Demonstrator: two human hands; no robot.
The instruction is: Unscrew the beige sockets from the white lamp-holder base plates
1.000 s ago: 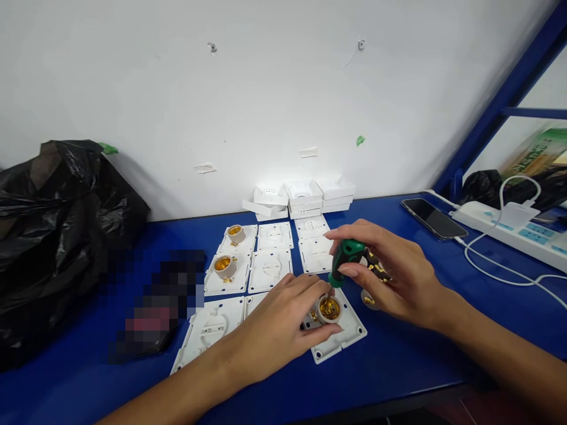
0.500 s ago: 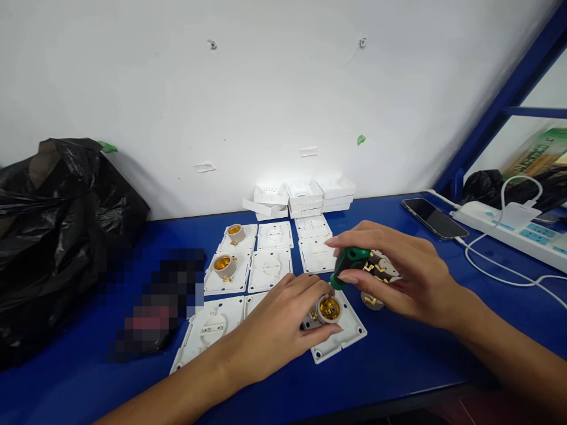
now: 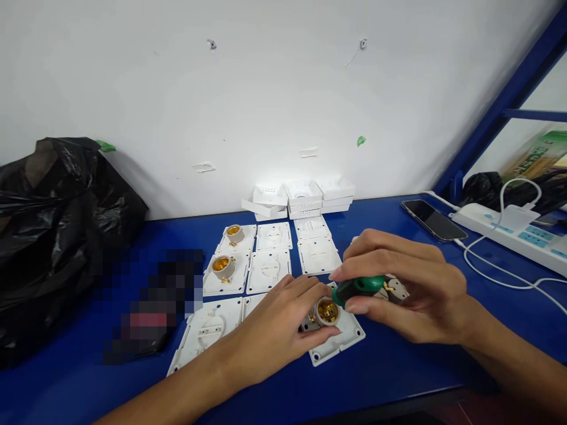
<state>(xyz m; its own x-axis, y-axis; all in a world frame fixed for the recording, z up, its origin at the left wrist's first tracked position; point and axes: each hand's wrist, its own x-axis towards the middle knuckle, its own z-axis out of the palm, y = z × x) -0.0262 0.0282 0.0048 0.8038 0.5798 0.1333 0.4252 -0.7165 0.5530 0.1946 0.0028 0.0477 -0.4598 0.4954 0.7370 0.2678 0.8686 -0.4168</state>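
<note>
My left hand [image 3: 283, 321] lies over a white square plate [image 3: 352, 333] near the table's front, its thumb and fingers closed around a pale lamp socket [image 3: 328, 311] with a brass inside. A short green-and-black screwdriver [image 3: 361, 287] is pinched between the fingertips and thumb of my right hand [image 3: 416, 289]. Its handle lies nearly level beside the socket's upper right rim; the tip is hard to make out. Partly hidden behind my right hand are loose socket parts [image 3: 396, 289] with brass contacts. Farther left, two more lamp sockets [image 3: 224, 268] sit on plates.
Bare white plates [image 3: 269, 270] lie in rows on the blue table [image 3: 398, 375]. White boxes [image 3: 305, 198] are stacked against the wall. A black plastic bag [image 3: 66, 195] stands left, beside a blurred dark item [image 3: 155, 313]. At right are a phone [image 3: 433, 219], a power strip [image 3: 535, 236] and white cables.
The screwdriver has swung from a steep slant over the socket to nearly level, out of the socket's opening. My right hand has shifted slightly right and down; my left hand stays on the socket.
</note>
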